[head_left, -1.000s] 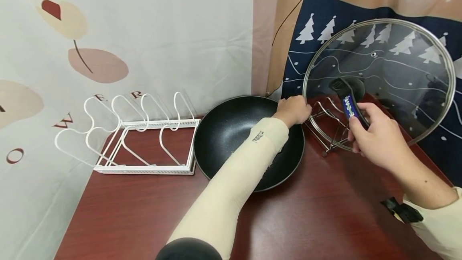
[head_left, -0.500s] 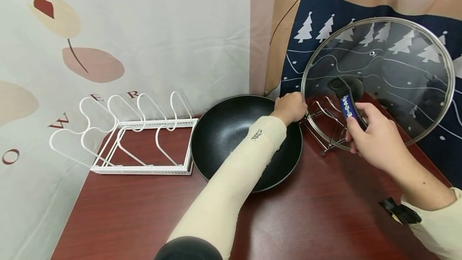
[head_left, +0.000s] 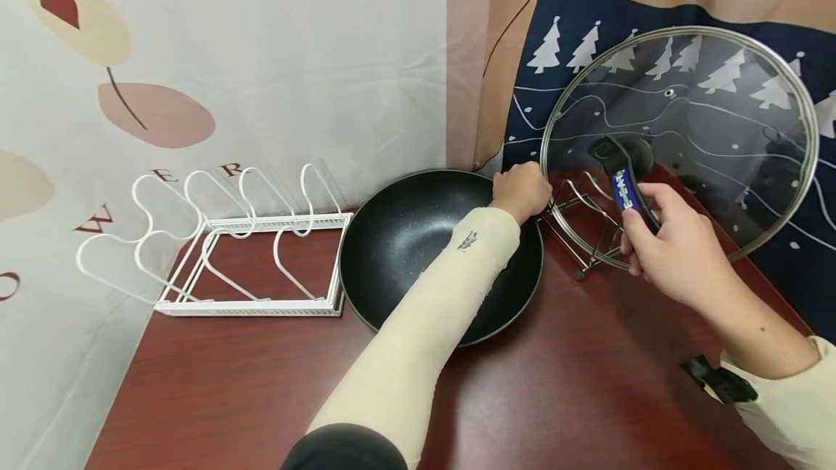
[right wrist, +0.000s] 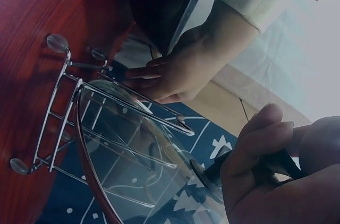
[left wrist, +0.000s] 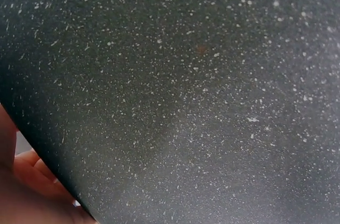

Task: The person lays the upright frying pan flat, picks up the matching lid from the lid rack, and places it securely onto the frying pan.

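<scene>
My left hand (head_left: 521, 191) reaches across the black wok (head_left: 405, 231) to its far right rim. Its curled fingers lie at the back end of a metal wire lid rack (right wrist: 58, 112), their grip on it partly hidden. In the left wrist view, the wok's speckled inside (left wrist: 202, 107) hides most of this hand, with some fingers (left wrist: 37, 173) past the rim. My right hand (head_left: 682, 249) grips the black handle (head_left: 623, 183) of a large glass lid (head_left: 705, 122). The lid stands steeply tilted, its lower edge among the rack's wires.
A white rack (head_left: 255, 307) with several wire loops stands left of the wok, close beside it. Everything sits on a red-brown table (head_left: 228, 390). Behind hang a pale patterned cloth (head_left: 313, 56) and a dark blue cloth with white trees (head_left: 555, 49).
The head view shifts a little, so the whole scene slides slightly left. Both hands, the lid, the wok and the racks keep their places relative to each other.
</scene>
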Action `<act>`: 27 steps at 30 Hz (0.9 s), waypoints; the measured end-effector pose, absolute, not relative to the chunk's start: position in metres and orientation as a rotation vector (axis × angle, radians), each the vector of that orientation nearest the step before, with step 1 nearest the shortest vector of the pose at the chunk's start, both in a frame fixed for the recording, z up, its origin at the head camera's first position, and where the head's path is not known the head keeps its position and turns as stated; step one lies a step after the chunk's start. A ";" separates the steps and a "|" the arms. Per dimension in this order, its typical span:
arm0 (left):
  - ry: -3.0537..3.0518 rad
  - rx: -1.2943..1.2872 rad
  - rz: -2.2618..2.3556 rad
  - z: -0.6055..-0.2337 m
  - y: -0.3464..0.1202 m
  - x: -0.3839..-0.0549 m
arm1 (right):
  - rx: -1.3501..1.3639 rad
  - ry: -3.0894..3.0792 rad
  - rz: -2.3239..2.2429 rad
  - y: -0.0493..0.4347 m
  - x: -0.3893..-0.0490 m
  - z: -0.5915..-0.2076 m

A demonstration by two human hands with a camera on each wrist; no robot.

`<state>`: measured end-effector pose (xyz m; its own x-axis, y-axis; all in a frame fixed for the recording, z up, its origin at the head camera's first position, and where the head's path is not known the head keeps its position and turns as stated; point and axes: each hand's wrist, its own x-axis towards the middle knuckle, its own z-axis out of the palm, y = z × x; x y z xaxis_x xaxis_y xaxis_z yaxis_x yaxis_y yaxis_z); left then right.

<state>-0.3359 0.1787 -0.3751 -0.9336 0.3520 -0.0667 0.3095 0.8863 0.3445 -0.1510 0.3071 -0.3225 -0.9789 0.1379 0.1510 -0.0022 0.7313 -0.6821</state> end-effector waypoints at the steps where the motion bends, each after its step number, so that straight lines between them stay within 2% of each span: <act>1: 2.927 0.506 0.496 -0.375 0.179 -0.336 | -0.107 -2.742 1.085 0.307 -0.151 -0.322; 27: 2.927 0.484 0.403 -0.380 0.185 -0.335 | -0.092 -2.726 1.069 0.307 -0.150 -0.324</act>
